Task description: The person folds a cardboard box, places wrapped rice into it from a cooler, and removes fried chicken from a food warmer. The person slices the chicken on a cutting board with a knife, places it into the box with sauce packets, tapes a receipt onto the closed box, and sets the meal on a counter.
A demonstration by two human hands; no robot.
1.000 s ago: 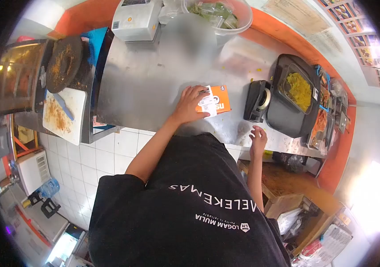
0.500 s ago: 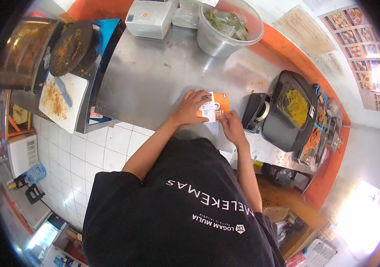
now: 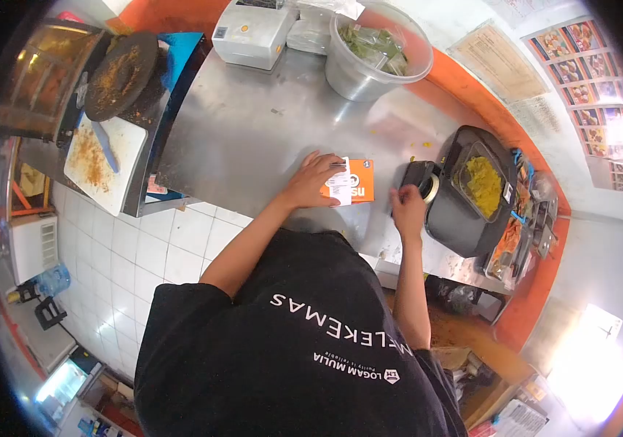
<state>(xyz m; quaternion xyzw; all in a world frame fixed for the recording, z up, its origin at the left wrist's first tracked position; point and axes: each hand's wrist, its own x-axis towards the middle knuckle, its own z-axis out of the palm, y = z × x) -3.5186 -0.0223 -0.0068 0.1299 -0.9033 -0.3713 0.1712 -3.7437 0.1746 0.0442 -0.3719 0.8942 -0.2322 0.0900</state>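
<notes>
An orange box (image 3: 361, 182) lies near the front edge of the metal table (image 3: 253, 124), with a white printed paper (image 3: 341, 186) over its left part. Across the paper and the box's left side rests my left hand (image 3: 315, 180), its fingers spread around them. My right hand (image 3: 408, 207) is at the near end of the black tape dispenser (image 3: 419, 175), which holds a roll of tape (image 3: 432, 189). Its fingers are bent together, and what they pinch, if anything, is too small to tell.
Right of the dispenser, a black container (image 3: 459, 218) carries a tray of yellow food (image 3: 483, 186). A clear tub of leaves (image 3: 377, 54) and a white printer (image 3: 251, 36) stand at the back. Far left are a stone mortar (image 3: 122, 76) and a cutting board with a knife (image 3: 105, 160).
My right hand went from near the table edge to the box's right side, then right to the tape dispenser. My left hand has stayed on the box. The camera view has shifted.
</notes>
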